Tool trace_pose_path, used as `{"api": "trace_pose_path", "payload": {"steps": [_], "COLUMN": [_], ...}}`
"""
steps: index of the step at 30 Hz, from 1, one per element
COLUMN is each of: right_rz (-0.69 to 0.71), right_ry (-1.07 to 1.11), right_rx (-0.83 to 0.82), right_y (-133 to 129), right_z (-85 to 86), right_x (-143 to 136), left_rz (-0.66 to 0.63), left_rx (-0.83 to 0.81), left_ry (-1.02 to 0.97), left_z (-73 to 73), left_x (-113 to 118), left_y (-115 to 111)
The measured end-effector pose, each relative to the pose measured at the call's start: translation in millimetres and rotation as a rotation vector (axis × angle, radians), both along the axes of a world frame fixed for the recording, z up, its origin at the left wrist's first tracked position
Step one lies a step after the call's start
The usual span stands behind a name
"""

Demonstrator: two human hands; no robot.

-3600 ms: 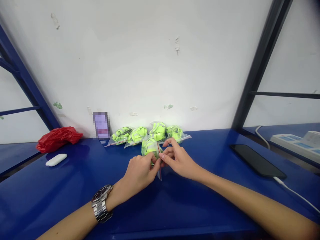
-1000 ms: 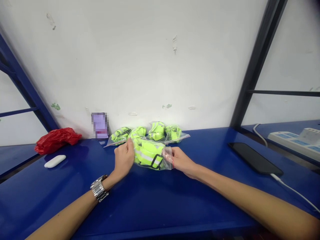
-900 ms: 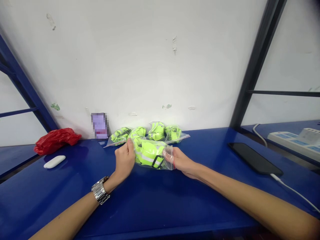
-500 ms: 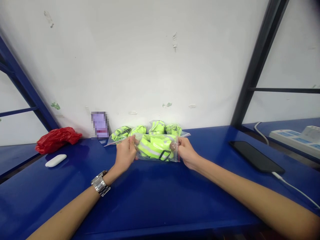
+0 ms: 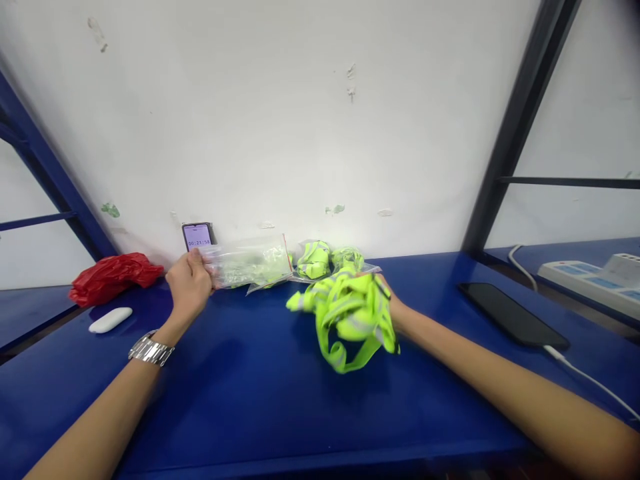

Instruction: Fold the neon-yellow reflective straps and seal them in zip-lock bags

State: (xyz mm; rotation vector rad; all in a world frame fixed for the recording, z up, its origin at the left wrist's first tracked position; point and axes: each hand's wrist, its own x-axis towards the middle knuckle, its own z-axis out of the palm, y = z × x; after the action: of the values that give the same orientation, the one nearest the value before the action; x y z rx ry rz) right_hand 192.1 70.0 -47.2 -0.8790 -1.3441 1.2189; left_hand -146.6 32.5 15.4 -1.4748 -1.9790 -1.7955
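A clear plastic bag [image 5: 250,261] hangs flat from my left hand [image 5: 191,280], whose fingers pinch its left end; no strap shows inside it. My right hand [image 5: 391,297] grips a loose bundle of neon yellow-green reflective straps [image 5: 350,310], which hides most of its fingers. One strap loop dangles below the bundle, over the blue table [image 5: 240,407]. Behind, against the wall, bagged yellow-green bundles [image 5: 314,260] lie in a row, those on the left partly covered by the bag.
A red plastic bag [image 5: 115,277] and a white case [image 5: 111,320] lie at the left. An upright phone [image 5: 197,235] leans on the wall. At the right are a black phone [image 5: 513,313] with a cable and a power strip [image 5: 593,280].
The strap bundle has come out of the clear bag. My left hand has moved left with the bag, while my right hand now holds the straps, loosened and hanging.
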Motion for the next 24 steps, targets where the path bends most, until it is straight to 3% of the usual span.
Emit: {"api": "trace_pose_path", "payload": {"steps": [4, 7, 10, 13, 16, 19, 21, 22, 24], "right_rz": [-0.047, -0.172, -0.034, 0.068, -0.010, -0.395, -0.662, -0.711, -0.660], "right_ry": [-0.081, -0.060, -0.001, -0.115, -0.173, -0.065, -0.190, -0.330, -0.430], "right_rx": [-0.026, 0.165, 0.350, 0.334, 0.259, 0.209, 0.083, -0.005, -0.086], "right_y": [0, -5, -21, -31, -18, 15, 36, 43, 51], "right_z": [0.7, 22.3, 52.0, 71.2, 72.6, 62.6, 53.7, 49.5, 42.6], "right_x": [-6, 1, 7, 10, 21, 48, 71, 82, 99], "left_rz": [-0.323, -0.562, -0.733, -0.947, -0.931, -0.716, -0.660, -0.675, -0.736], "left_rx": [0.107, 0.129, 0.033, -0.091, -0.149, -0.125, -0.124, -0.140, -0.201], "left_ry": [-0.264, -0.429, -0.432, -0.415, -0.265, 0.097, 0.378, 0.500, 0.673], "left_z": [-2.7, -0.7, -1.7, -6.6, -11.6, -14.7, -16.2, -16.8, -17.9], "left_x": [29, 56, 81, 98, 102, 98, 97, 97, 100], "left_y": [3, -5, -18, -27, -31, -34, -38, -40, -45]}}
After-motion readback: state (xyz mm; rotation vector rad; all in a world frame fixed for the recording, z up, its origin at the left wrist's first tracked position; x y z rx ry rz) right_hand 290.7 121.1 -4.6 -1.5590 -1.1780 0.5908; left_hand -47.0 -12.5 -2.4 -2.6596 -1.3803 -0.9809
